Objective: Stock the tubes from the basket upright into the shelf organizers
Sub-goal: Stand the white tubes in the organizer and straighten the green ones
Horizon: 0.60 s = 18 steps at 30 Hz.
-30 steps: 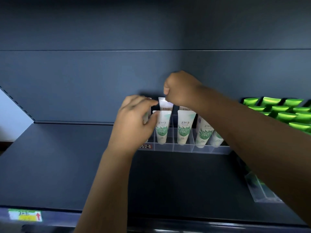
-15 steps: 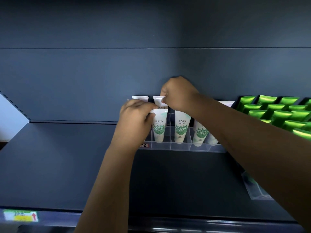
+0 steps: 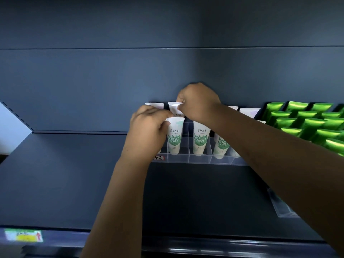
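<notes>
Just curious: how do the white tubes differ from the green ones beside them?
The white tubes carry leaf print and lettering; the green tubes are glossy green. The left hand and right hand pinch white tubes; the green tubes go untouched. Both kinds stand crimped end up.

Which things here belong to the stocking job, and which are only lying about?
Job: white tubes, clear organizer, left hand and right hand, each pinching a tube.
Lying about: green tubes, price tag, clear tray.
</notes>
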### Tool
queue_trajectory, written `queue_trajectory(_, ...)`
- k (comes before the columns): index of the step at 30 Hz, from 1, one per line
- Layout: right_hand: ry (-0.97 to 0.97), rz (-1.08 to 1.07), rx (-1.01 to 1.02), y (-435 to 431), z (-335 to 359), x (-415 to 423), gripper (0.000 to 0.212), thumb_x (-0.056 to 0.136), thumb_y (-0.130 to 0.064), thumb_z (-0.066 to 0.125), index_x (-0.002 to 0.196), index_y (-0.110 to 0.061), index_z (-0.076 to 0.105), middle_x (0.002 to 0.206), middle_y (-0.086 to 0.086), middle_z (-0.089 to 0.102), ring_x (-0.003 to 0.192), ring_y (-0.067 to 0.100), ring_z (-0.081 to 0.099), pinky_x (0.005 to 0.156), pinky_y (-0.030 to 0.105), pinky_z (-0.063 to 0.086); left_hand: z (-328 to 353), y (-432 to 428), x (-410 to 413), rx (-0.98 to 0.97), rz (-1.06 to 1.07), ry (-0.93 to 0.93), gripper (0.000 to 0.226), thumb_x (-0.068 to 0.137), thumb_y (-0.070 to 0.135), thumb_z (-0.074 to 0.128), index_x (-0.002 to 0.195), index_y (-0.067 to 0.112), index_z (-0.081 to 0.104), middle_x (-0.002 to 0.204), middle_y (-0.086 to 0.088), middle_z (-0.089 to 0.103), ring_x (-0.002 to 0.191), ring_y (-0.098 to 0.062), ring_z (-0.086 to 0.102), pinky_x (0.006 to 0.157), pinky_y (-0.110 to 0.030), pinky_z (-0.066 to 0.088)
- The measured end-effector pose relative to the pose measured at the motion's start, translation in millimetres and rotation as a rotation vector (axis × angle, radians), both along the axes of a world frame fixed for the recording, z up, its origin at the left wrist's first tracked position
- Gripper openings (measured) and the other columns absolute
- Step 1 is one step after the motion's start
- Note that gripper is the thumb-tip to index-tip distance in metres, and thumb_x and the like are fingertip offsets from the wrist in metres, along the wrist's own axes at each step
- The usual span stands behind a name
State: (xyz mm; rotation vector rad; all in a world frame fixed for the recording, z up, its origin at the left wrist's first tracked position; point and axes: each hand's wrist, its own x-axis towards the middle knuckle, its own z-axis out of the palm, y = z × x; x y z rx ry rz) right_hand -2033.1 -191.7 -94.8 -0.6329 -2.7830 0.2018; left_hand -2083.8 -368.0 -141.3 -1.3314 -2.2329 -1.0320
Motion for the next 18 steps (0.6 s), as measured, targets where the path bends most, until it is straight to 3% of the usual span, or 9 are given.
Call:
queue_trajectory(3, -0.004, -0.016, 0.017, -0.7, -1.1, -0.9, 0.013, 0.079, -0.016, 0.066, 0.088, -0.017, 0.075, 0.087, 0.004, 0.072, 0.084, 0.027, 0.068, 0.074, 0.035, 0.061, 3.8, 0.0, 3.7, -0.008, 0.021, -0.075, 0.035, 0.079, -0.004, 0.064, 0.100, 0.021, 0.078, 0.097, 0.003, 0.072, 0.115, -0.018, 0.053, 0.089, -0.025, 0.042)
queue_trajectory(12, 0.009, 0.005, 0.044, 0.3, -3.9, -0.4, 0.021, 0.073, -0.016, 0.063, 0.090, -0.015, 0.075, 0.088, 0.005, 0.073, 0.086, 0.027, 0.069, 0.074, 0.037, 0.061, 8.7, -3.2, 3.8, -0.003, 0.040, -0.112, 0.031, 0.081, -0.003, 0.064, 0.096, 0.020, 0.078, 0.092, 0.007, 0.069, 0.106, -0.020, 0.057, 0.081, -0.024, 0.041)
queue_trajectory(18, 0.053, 0.056, -0.030, 5.4, 7.3, 11.9, 0.023, 0.077, -0.024, 0.067, 0.097, -0.017, 0.077, 0.098, 0.002, 0.076, 0.097, 0.025, 0.069, 0.085, 0.037, 0.058, 10.9, -2.1, 7.5, 0.047, 0.087, -0.071, 0.021, 0.084, 0.000, 0.066, 0.098, 0.012, 0.076, 0.100, 0.001, 0.074, 0.108, -0.025, 0.060, 0.082, -0.024, 0.040)
